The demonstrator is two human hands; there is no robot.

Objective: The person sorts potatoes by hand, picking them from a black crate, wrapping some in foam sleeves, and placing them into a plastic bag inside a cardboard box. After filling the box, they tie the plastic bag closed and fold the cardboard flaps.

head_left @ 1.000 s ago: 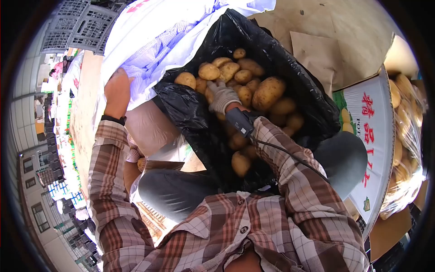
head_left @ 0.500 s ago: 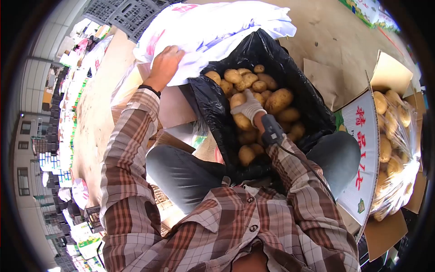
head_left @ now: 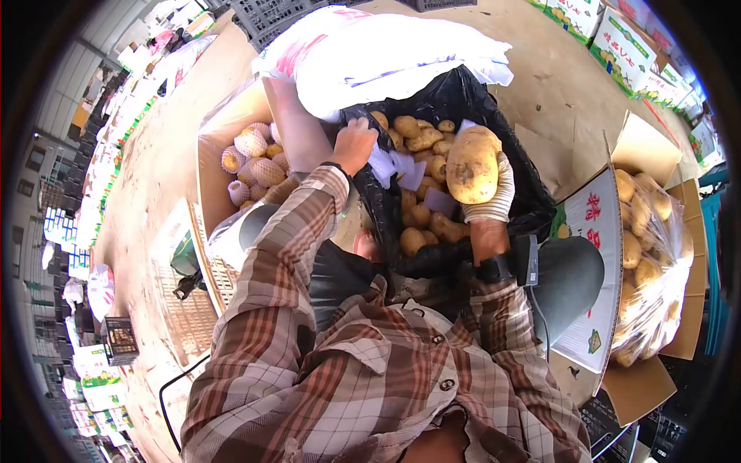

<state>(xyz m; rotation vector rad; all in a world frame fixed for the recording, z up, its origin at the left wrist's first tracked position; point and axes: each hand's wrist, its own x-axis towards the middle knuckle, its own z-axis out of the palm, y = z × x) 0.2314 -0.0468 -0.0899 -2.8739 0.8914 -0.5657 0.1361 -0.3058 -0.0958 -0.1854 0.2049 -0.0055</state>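
Note:
My right hand (head_left: pixel 498 191), in a white knit glove, holds up a large potato (head_left: pixel 472 166) with some dark dirt on it. Below it, a crate lined with black plastic (head_left: pixel 529 197) contains many loose potatoes (head_left: pixel 414 239). My bare left hand (head_left: pixel 356 147) is closed at the crate's left edge, its fingers around a pale foam net sleeve (head_left: pixel 381 165). Other pale foam pieces (head_left: pixel 441 202) lie over the potatoes. The fingertips of my left hand are partly hidden.
A white sack (head_left: pixel 394 58) lies across the crate's far side. At left, an open carton (head_left: pixel 212 174) holds potatoes in foam nets (head_left: pixel 266 171). A carton at right (head_left: pixel 590 247) holds bagged potatoes (head_left: pixel 644 262). A tan plastic basket (head_left: pixel 181 309) stands near my left knee.
My right hand has risen from the pile with a large potato. My left hand has moved from the white sack to the crate's left edge. Foam pieces now show on the potatoes.

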